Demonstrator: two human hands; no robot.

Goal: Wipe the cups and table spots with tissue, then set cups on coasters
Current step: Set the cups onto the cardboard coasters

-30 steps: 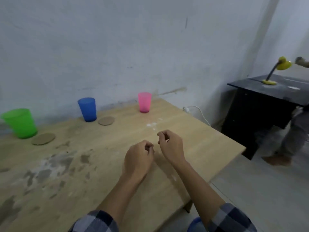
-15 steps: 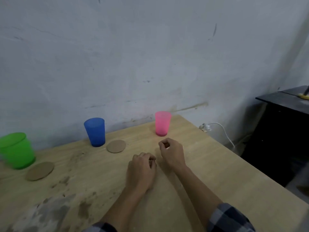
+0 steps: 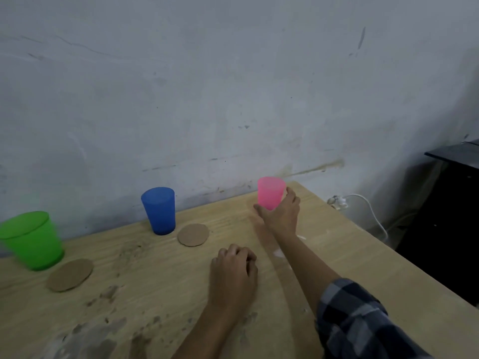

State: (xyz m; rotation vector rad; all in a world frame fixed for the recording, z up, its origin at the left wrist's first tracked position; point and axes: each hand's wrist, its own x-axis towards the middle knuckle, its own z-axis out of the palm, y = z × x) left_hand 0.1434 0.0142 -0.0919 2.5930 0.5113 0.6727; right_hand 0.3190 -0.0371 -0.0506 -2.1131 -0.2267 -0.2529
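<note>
Three plastic cups stand along the back of the wooden table (image 3: 337, 268). My right hand (image 3: 281, 216) is wrapped around the base of the pink cup (image 3: 270, 191) at the far right corner. The blue cup (image 3: 158, 209) stands in the middle, with a round brown coaster (image 3: 193, 234) just to its right. The green cup (image 3: 32, 239) is at the far left, a second coaster (image 3: 70, 274) in front of it. My left hand (image 3: 233, 270) rests on the table as a loose fist; whether it holds tissue is hidden.
Dark stains (image 3: 108, 296) mark the near-left tabletop, and small white spots (image 3: 278, 252) lie beside my right forearm. A white cable and plug (image 3: 339, 202) hang off the table's right side. A black cabinet (image 3: 451, 208) stands to the right. The wall runs directly behind the cups.
My right hand has reached forward from the table's middle and closed on the pink cup. My left hand has settled onto the table. The view has moved closer to the cups.
</note>
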